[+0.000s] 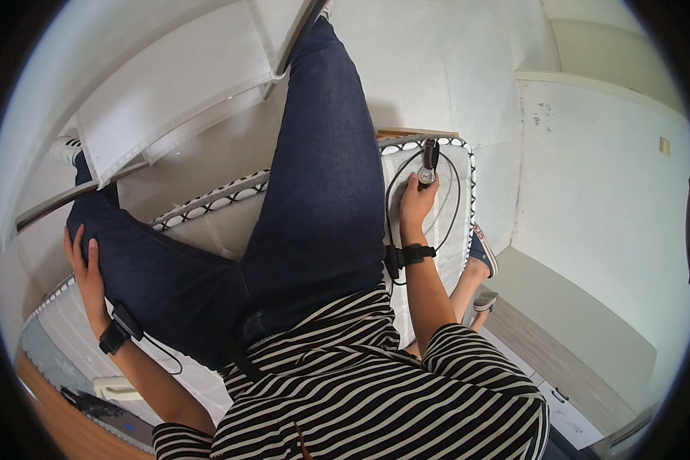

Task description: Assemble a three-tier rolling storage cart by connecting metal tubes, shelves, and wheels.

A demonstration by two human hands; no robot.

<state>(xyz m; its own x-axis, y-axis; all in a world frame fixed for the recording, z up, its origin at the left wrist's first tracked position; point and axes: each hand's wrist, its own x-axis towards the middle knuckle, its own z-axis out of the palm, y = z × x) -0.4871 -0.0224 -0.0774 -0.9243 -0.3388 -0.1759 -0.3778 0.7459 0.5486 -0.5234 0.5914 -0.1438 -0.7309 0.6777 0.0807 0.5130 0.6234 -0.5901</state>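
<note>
My right hand (417,205) is closed on a wristwatch (426,177) with a round silver case and a dark strap. The strap reaches away beyond my fingers, above the light mattress (446,201). My left hand (87,268) lies on my left leg near the knee, its fingers spread and nothing in it. Around each wrist is a black band with a small device, the right one (408,258) and the left one (119,330). A thin black cable (459,201) loops on the mattress around my right hand.
White fabric panels (176,69) on a dark frame hang at the upper left. Another person's leg and shoe (484,253) show past the mattress's right edge. A dark flat device (115,418) lies at the lower left, and a white wall (590,169) stands at the right.
</note>
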